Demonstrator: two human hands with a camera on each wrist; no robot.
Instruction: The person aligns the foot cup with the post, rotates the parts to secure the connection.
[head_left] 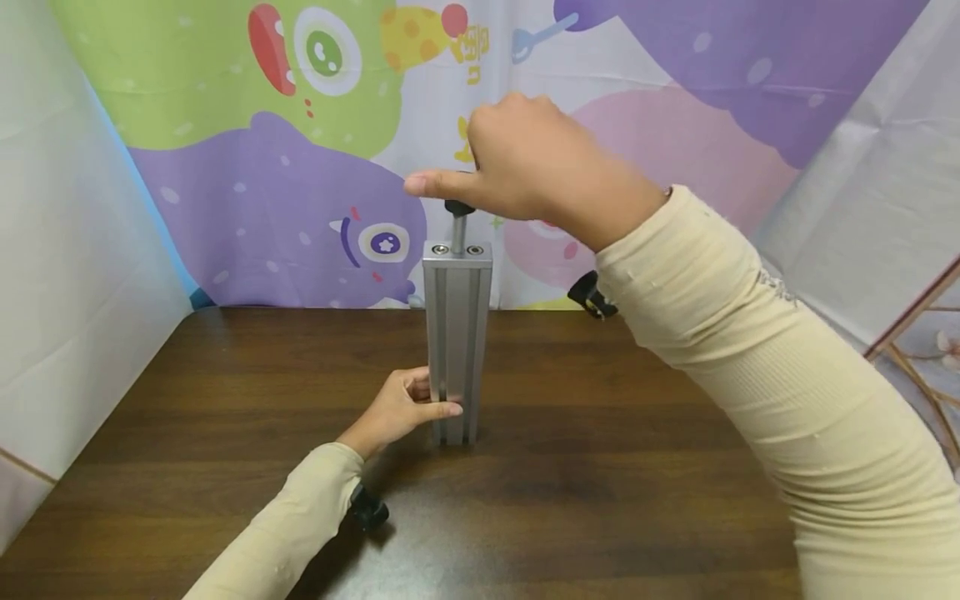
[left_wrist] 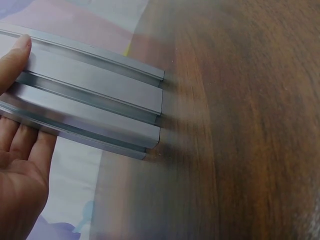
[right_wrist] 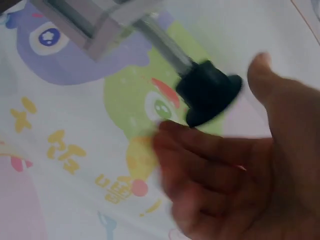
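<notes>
"Broadly, how is everything arranged?"

"A pastel cartoon-printed cloth backdrop (head_left: pixel 285 208) is hung behind a dark brown wood-grain desk (head_left: pixel 637 467), and on the desk a tall, grooved, silver aluminium bar (head_left: pixel 456 333) is stood upright, its long axis vertical."

"On what relation would the next move be judged to turn?"

"On that vertical line. The bar's top end is set just below the right grip (head_left: pixel 525 154), its foot just below the left grip (head_left: pixel 393 408), so any force from above is best kept along the axis."

"How are the arms posed?"

"The left forearm (head_left: pixel 300 517) is extended from the lower left; the bar is grasped near its foot, the thumb laid across its front. The right forearm (head_left: pixel 750 358) is slanted in from the right, the hand held above the bar, thumb stretched leftward."

"Is anything grasped up there?"

"Apparently not. The bar is topped by a slim metal rod (head_left: pixel 459 233), capped by a black flanged knob (right_wrist: pixel 207 92). In the right wrist view the knob is seen between thumb and loosely curled fingers, unclasped, so that grip is judged released. Whether it is touched cannot be told."

"And the smallest details?"

"Two round screw heads (head_left: pixel 441 250), by which the rod is flanked."
</notes>
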